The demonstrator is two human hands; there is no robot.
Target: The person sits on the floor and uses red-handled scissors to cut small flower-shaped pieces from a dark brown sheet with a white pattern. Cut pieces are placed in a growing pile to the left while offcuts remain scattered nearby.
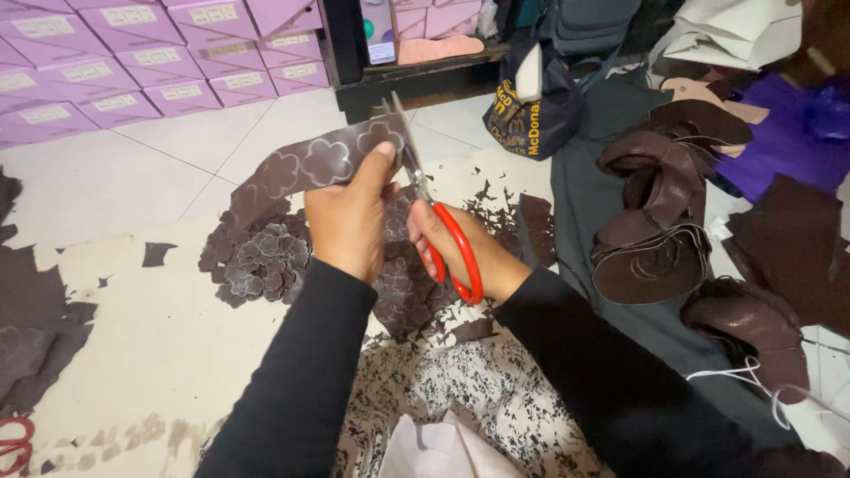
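Note:
My left hand (347, 217) grips a long brown leather strip (305, 166) marked with white flower outlines, thumb pressed on its right end. My right hand (465, 248) holds red-handled scissors (434, 212), blades pointing up and meeting the strip's end near my thumb. Below the strip lies a pile of cut brown flower pieces (257, 257), with more under my hands. Small dark offcuts litter the pale sheet (150, 354) on the floor.
Brown leather shoe uppers (655, 221) are stacked on a grey cloth at right. Purple boxes (159, 53) are stacked at back left. A dark printed bag (531, 106) stands by a black shelf. Another red scissor handle (13, 443) shows at bottom left.

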